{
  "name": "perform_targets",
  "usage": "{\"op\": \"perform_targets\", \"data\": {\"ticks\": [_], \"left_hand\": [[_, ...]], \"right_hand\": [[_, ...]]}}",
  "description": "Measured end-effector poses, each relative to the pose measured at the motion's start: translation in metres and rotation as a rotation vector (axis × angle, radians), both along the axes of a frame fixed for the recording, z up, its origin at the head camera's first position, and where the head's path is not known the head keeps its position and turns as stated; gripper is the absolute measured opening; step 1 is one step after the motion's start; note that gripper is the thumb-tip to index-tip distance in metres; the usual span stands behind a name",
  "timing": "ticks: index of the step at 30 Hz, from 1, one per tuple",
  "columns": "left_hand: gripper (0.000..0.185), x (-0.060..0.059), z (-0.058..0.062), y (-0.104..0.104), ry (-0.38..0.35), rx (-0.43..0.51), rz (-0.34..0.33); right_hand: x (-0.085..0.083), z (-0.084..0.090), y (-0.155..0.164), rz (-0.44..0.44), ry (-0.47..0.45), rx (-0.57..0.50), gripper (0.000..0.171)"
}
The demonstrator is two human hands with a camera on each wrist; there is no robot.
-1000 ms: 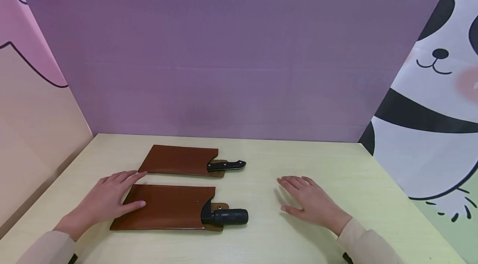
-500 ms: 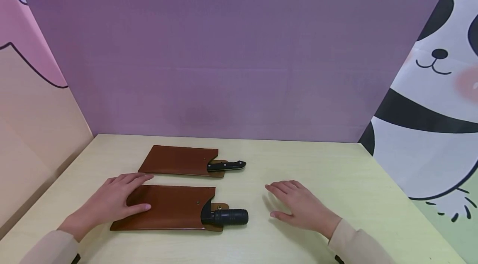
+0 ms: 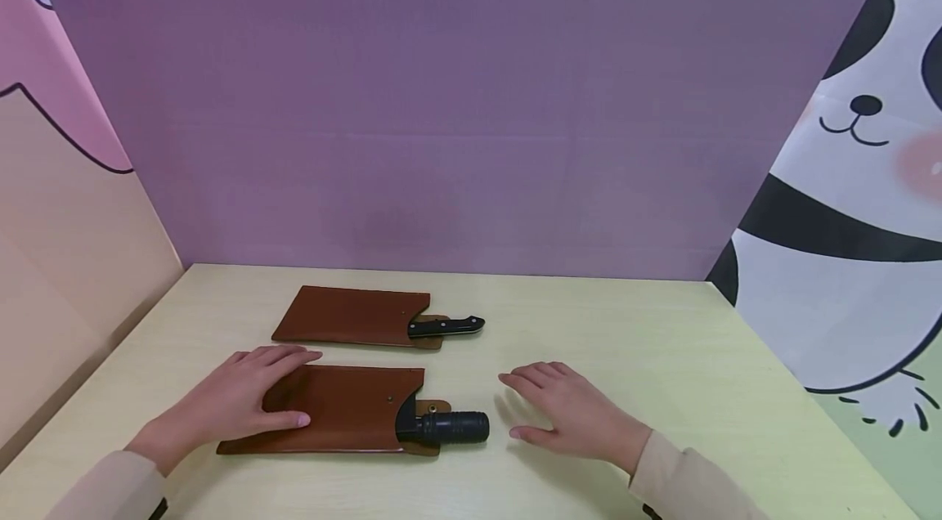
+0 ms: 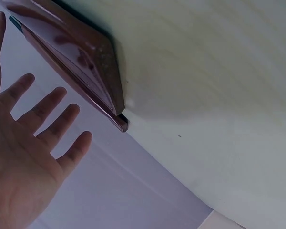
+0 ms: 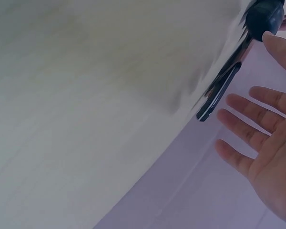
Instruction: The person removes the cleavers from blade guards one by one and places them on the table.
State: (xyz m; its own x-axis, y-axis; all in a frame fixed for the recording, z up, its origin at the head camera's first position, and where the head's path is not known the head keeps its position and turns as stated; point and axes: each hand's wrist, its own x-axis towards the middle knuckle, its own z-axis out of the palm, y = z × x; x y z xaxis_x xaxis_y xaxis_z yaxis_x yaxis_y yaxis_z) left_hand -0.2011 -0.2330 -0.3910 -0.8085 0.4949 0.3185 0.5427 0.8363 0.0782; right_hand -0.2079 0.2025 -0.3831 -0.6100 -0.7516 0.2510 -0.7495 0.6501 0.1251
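Two brown leather sheaths lie flat on the table, one behind the other. From the near sheath sticks a thick black ribbed handle, pointing right. The far sheath holds a knife whose black riveted handle shows. My left hand hovers over the left part of the near sheath, fingers spread and holding nothing; the left wrist view shows its open palm. Just right of the ribbed handle, my right hand is held above the table with relaxed fingers and a bare palm.
The pale wooden table ends at a purple backdrop. A panel with a panda picture stands along the right side, and a beige and pink panel along the left.
My left hand has slid right, further over the near sheath. The right hand has moved left and slightly nearer me, toward the ribbed handle. Both sheaths have stayed in place.
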Motion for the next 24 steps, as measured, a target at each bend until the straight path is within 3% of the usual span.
{"op": "perform_targets", "data": {"ticks": [13,24], "left_hand": [[0.074,-0.002,-0.001,0.011,-0.082,-0.025,-0.062],[0.08,0.0,0.0,0.018,-0.107,-0.022,-0.12]], "right_hand": [[0.003,0.001,-0.027,0.068,-0.064,0.019,0.055],[0.003,0.0,-0.044,0.102,-0.128,0.032,0.053]]}}
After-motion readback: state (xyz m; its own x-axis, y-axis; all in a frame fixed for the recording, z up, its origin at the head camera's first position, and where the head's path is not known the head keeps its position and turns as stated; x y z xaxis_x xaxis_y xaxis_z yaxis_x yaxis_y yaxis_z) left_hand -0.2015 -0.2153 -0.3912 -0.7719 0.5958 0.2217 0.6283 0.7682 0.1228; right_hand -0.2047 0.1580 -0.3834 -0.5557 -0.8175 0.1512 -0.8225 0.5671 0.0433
